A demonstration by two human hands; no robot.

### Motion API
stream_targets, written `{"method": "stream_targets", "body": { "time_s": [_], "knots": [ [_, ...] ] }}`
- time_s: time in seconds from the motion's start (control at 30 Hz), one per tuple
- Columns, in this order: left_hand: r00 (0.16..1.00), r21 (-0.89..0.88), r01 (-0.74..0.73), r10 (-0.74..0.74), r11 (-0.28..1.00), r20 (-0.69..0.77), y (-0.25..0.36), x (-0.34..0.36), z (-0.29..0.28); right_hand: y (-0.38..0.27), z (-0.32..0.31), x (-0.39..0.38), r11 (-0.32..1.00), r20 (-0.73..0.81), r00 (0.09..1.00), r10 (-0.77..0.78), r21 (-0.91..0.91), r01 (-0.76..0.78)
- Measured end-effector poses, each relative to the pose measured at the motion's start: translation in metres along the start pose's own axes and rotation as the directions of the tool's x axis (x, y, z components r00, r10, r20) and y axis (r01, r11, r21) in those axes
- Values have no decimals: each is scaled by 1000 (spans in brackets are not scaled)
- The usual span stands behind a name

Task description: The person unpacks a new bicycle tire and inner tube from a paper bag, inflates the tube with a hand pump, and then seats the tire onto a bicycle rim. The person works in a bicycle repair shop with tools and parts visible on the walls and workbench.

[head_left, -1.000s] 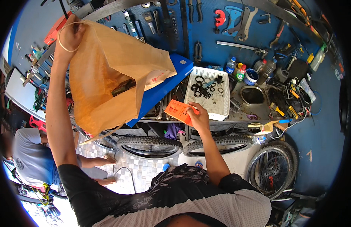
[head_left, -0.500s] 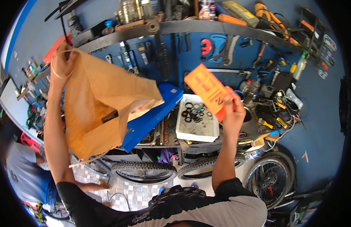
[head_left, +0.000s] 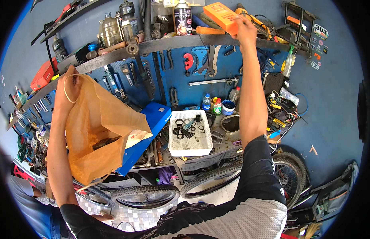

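My left hand [head_left: 69, 89] grips the top of a brown paper bag [head_left: 107, 113] with a cord handle looped by the wrist. The bag gapes open, and a dark item inside it is only partly visible. Raised at the upper shelf, my right hand [head_left: 245, 32] holds a flat orange box [head_left: 221, 18] by its right end. Behind that box lies a yellow-and-black tool [head_left: 254, 22] on the shelf. Under the bag, a blue box [head_left: 155, 119] rests at a slant on the workbench.
A white basket [head_left: 191, 152] of black rings and small parts stands on the bench. Wrenches [head_left: 212, 61] hang on the blue board. The shelf [head_left: 173, 43] carries a spray can [head_left: 183, 20] and bottles. Bicycle wheels [head_left: 147, 196] stand below; another person [head_left: 27, 211] is at lower left.
My right hand has lifted the orange box from above the basket up to the shelf. My left hand still holds the bag, which has sagged slightly. The view has tilted up and right.
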State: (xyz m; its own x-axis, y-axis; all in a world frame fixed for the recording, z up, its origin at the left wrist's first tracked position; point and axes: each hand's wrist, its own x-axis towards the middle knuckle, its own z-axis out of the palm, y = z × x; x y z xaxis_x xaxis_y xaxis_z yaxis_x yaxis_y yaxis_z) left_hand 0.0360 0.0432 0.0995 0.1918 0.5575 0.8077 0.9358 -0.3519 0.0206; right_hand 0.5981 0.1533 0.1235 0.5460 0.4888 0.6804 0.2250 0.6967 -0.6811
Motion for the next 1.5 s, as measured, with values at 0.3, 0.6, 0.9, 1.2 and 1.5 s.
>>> {"method": "stream_targets", "body": {
  "time_s": [0.3, 0.6, 0.9, 1.2, 1.5],
  "knots": [
    [999, -23, 43, -43, 999, -11, 16, -10, 1, 37, 37, 63, 968, 228, 944, 240, -128, -215],
    [998, 48, 55, -55, 997, 5, 23, -16, -3, 54, 13, 89, 719, -34, 991, -133, -691, 73],
    [986, -58, -136, 141, 989, 85, 74, -32, -6, -152, 17, -199, 761, 731, 354, -584, 341, 552],
    [950, -265, -216, 265, 940, 167, 119, -63, -16, -172, 153, -338, 647, 818, -563, 117, 368, 668],
    [956, -340, -250, 287, 906, 62, 117, -76, -28, -129, 138, -391, 505, 618, -590, 519, 335, 795]
  ]
}}
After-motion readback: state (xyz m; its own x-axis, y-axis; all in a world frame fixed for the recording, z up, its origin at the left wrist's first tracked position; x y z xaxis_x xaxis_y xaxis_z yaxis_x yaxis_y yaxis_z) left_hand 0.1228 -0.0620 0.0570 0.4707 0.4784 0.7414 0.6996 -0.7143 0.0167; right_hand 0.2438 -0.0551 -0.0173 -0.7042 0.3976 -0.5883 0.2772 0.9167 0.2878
